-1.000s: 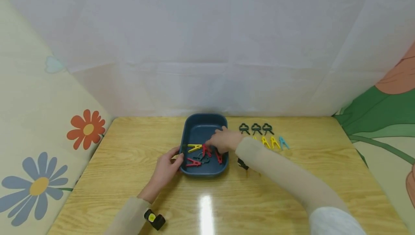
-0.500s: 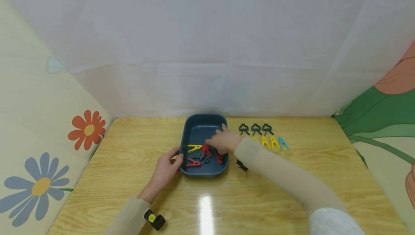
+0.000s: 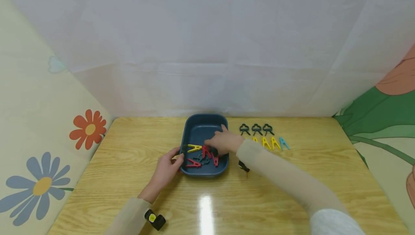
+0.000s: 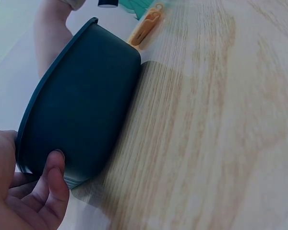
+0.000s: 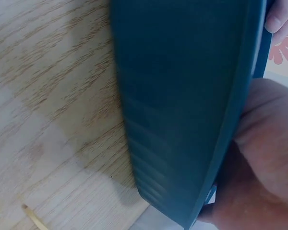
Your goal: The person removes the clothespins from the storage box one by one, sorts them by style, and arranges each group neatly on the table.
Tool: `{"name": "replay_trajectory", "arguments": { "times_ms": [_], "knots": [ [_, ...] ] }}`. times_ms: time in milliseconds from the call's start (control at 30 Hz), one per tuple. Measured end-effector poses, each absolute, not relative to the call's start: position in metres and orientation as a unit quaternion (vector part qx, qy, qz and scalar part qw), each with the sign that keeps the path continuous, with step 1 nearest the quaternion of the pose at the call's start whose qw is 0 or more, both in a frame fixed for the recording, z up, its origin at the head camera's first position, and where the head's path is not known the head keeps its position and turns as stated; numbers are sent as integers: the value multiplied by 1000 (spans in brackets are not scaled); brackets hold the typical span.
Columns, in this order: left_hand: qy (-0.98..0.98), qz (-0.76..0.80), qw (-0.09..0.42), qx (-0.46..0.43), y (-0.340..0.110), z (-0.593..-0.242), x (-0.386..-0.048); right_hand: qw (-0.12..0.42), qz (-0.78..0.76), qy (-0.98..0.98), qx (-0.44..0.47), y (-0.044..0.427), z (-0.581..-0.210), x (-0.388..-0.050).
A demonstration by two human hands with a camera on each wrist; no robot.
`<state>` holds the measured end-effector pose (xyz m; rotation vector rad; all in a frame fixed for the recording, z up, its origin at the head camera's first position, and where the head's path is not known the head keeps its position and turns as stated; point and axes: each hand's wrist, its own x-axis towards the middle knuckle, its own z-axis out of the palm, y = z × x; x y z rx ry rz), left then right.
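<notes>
1. In the head view, a dark blue tray [image 3: 202, 132] sits at the middle of the frame on the wood-grain worktop [image 3: 146, 134], its long side running up and down the picture.
2. The left hand [image 3: 164, 168], left of centre, grips the tray's left wall near its lower corner, thumb at the rim. The left wrist view shows its fingers against the outer side of the wall.
3. The right hand [image 3: 224, 141] reaches over the tray's right rim, fingers pointing down inside. The fingertips are hidden, so I cannot tell whether its grip is closed on a clip.
4. Within the tray, a yellow clip [image 3: 194, 148] lies at the left; below it is a lower-left red clip [image 3: 193, 163]. A central red clip [image 3: 206, 151] lies just beside the right hand, with a lower-right red clip [image 3: 215, 161] below that hand. A dark clip [image 3: 203, 159] is between the red ones.
5. Right of the tray, three dark green clips [image 3: 256, 129] stand in a row. Below them come yellow clips [image 3: 265, 142], the row partly behind the right sleeve [image 3: 285, 174], and a light blue clip [image 3: 284, 143] at the row's right end.
</notes>
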<state>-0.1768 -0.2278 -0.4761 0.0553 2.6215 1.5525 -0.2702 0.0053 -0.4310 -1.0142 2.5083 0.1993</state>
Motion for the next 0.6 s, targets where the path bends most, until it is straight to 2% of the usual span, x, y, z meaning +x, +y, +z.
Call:
{"name": "replay_trajectory", "arguments": {
  "times_ms": [167,600],
  "knots": [
    [861,506,47,20,-228,-475,-176,196,59,895,-397,9,-431,-270],
    [866,497,44,21,-227,-475,-177,207,55,884,-415,6,-434,-267]
  ]
}}
